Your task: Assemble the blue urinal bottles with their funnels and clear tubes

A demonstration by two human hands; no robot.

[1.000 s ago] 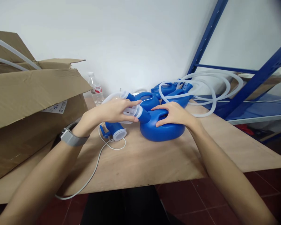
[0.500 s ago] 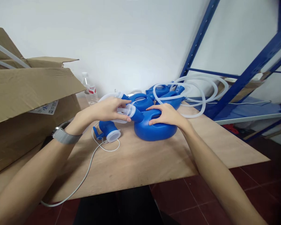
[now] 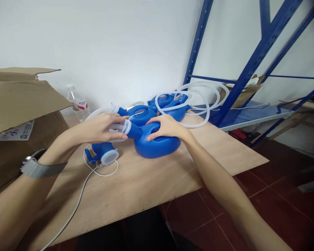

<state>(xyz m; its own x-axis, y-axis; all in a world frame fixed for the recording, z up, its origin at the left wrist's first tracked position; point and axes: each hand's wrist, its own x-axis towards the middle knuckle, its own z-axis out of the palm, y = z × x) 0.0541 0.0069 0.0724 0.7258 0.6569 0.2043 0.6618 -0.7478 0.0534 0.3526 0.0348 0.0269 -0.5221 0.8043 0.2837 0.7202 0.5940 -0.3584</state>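
A blue plastic urinal bottle (image 3: 157, 149) rests on the wooden table, its neck slanting up to the left. My right hand (image 3: 169, 126) is closed around the bottle's built-in handle. At the mouth, my left hand (image 3: 101, 128) grips a translucent cap (image 3: 124, 128) between thumb and fingers; the cap sits over the neck. Just below that hand lies a blue funnel-shaped piece (image 3: 102, 149) with a translucent lid (image 3: 110, 157). A thin white cord (image 3: 81, 195) loops beside this piece and runs off the table's front edge.
More blue bottles (image 3: 141, 115) and coiled clear tubing (image 3: 208, 115) lie behind. On the left stand an open cardboard box (image 3: 23, 101) and a water bottle (image 3: 80, 106). A blue metal rack (image 3: 240, 80) rises at the right, beyond the table (image 3: 157, 184).
The view has turned to the right, so the table and hands appear farther left. Both hands keep their hold on the cap and the bottle, with little visible change between them.
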